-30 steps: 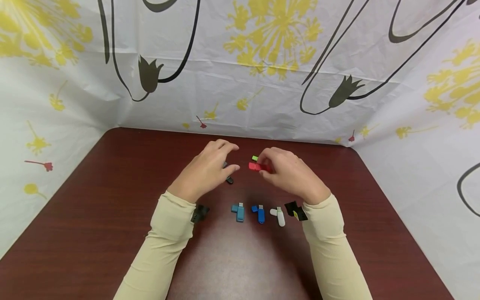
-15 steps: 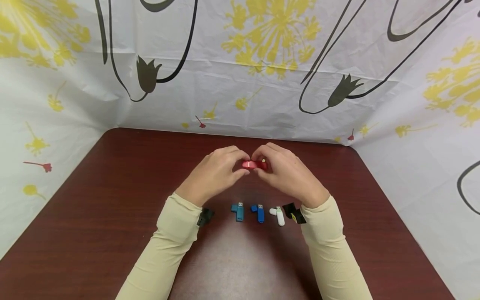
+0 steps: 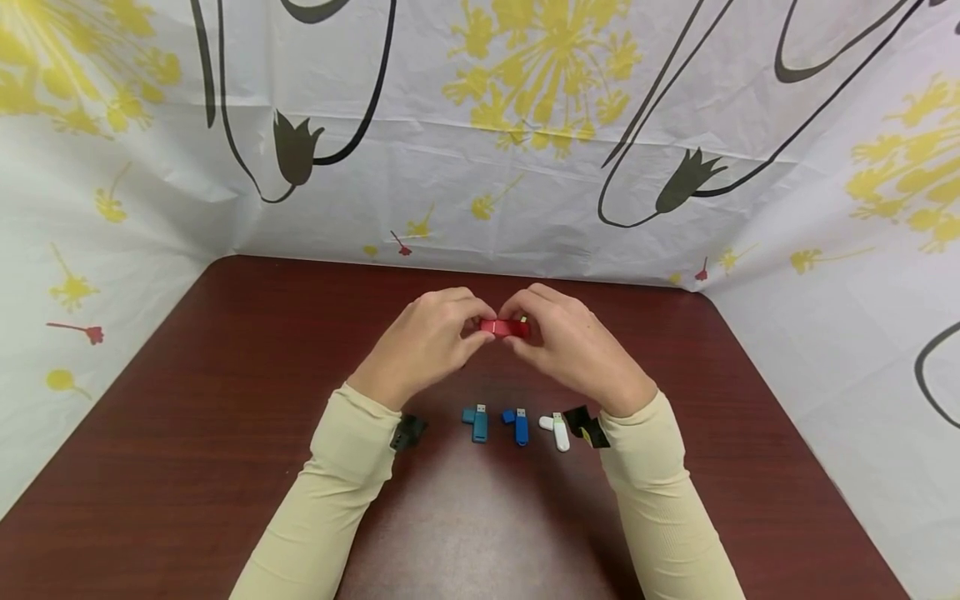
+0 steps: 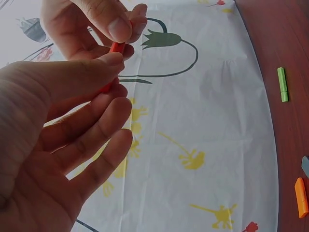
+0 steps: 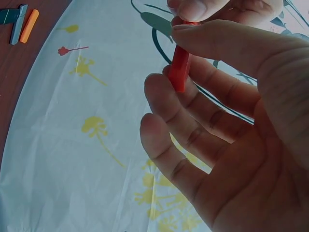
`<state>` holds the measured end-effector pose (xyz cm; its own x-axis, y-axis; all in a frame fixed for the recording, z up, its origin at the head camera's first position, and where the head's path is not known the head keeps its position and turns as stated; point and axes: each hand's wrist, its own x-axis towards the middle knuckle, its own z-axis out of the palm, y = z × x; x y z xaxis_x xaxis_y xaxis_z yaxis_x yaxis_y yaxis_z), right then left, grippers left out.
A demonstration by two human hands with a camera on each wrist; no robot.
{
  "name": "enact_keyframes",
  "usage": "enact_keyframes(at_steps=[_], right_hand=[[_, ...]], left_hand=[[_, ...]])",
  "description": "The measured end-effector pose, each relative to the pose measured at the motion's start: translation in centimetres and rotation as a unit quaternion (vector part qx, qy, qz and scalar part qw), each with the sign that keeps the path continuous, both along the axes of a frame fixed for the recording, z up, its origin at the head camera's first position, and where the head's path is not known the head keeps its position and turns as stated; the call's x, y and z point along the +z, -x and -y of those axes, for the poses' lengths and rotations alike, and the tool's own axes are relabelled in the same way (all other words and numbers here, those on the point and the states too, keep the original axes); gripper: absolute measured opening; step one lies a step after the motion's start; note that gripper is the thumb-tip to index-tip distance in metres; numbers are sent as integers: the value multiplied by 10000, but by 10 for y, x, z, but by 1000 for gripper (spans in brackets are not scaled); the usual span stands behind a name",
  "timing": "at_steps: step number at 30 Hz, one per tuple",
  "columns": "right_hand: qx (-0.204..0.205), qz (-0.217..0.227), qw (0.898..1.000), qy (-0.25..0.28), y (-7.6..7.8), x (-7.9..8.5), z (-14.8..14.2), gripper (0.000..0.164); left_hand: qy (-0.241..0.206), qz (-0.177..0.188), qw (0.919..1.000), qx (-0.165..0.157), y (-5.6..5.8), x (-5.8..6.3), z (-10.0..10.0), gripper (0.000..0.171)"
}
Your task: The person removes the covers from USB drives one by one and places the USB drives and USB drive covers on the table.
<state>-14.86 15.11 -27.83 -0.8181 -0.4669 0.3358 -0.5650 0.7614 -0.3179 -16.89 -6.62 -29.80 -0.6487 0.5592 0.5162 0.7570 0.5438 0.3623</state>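
Above the table, both hands hold a red USB stick [image 3: 513,328] level between them. Thumb and fingertips of my left hand [image 3: 423,337] pinch its left end, which looks like the cap. From the other side my right hand [image 3: 577,346] pinches the longer body; its lower end [image 5: 180,75] shows in the right wrist view. A thin light line crosses the stick near the left fingers, and I cannot tell whether it is a gap. Closer to me lie a teal USB stick [image 3: 480,426], a blue one [image 3: 521,429] and a white one [image 3: 561,435], their plugs bare.
Beside those sticks lie a teal cap [image 3: 468,415], a blue cap [image 3: 508,416] and a white cap [image 3: 546,423]. The left wrist view shows a green stick [image 4: 283,85], an orange one [image 4: 301,198] and part of a grey one [image 4: 306,166]. A patterned sheet [image 3: 450,150] surrounds the table.
One second ago the left hand stood apart, fingers spread, while the right held the red USB stick. The left hand has moved right and taken its left end; the right hand has shifted slightly left.
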Motion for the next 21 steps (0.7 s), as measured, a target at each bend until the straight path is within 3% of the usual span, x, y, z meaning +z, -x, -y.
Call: enact_keyframes(at_steps=[6,21], right_hand=[[3,-41,10000,30,1,2,-1,18],[-101,-149,9995,-248,-1,5,-8,20]], left_hand=[[-303,-161,9992,-201,2,-2,0,18],[-102,-144,9995,-276,1,-1,-3,17]])
